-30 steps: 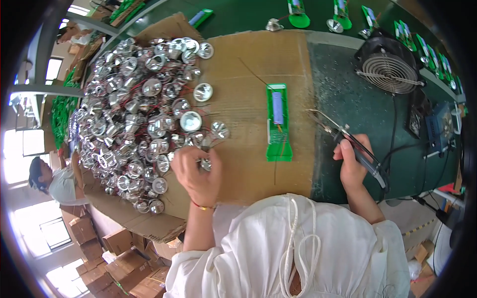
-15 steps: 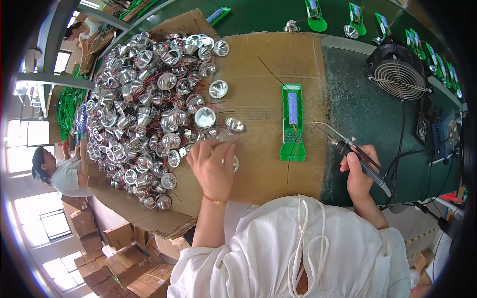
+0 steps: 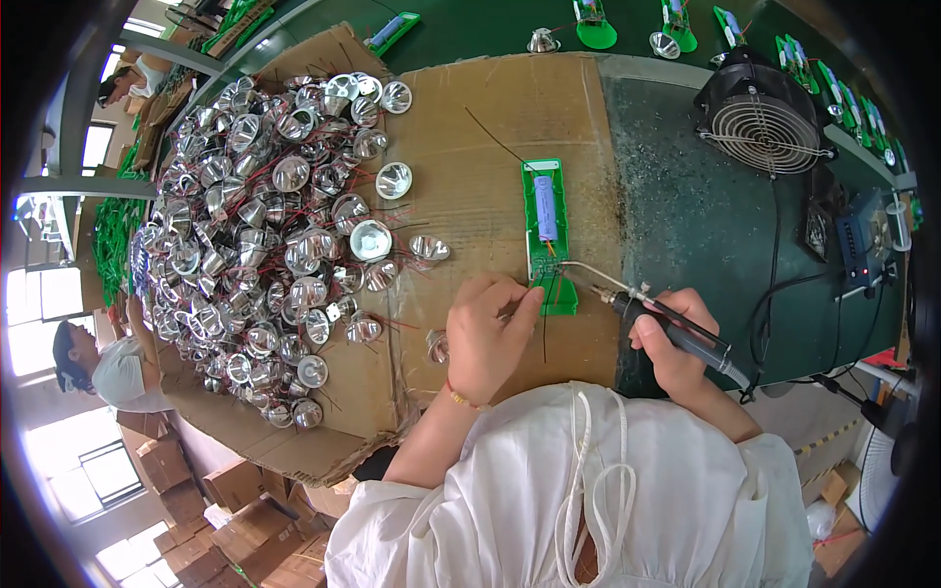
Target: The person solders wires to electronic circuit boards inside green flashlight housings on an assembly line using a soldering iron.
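A green plastic housing (image 3: pixel 563 294) lies in the middle of the cardboard, holding a blue cylindrical battery cell (image 3: pixel 545 208) and a small circuit board (image 3: pixel 542 267) with thin wires. My right hand (image 3: pixel 676 338) grips a soldering iron (image 3: pixel 676 333) with a curved thin tube (image 3: pixel 598 272) alongside it; the tube's end reaches over the circuit board. Close to the housing's lower left edge, my left hand (image 3: pixel 487 333) has thumb and forefinger pinched; whatever they hold is too small to make out. Left of that hand sits a silvery reflector cup (image 3: pixel 437 345), partly hidden.
A large heap of reflector cups (image 3: pixel 265 216) with red wires fills the cardboard tray on the left. A black fan (image 3: pixel 760 122) and a blue powered box (image 3: pixel 865 240) stand on the right. More green housings (image 3: pixel 594 27) line the back. People work at far left.
My left hand has moved right, from the edge of the reflector heap to beside the green housing. My right hand has brought the soldering iron closer to the circuit board. The whole view has shifted slightly.
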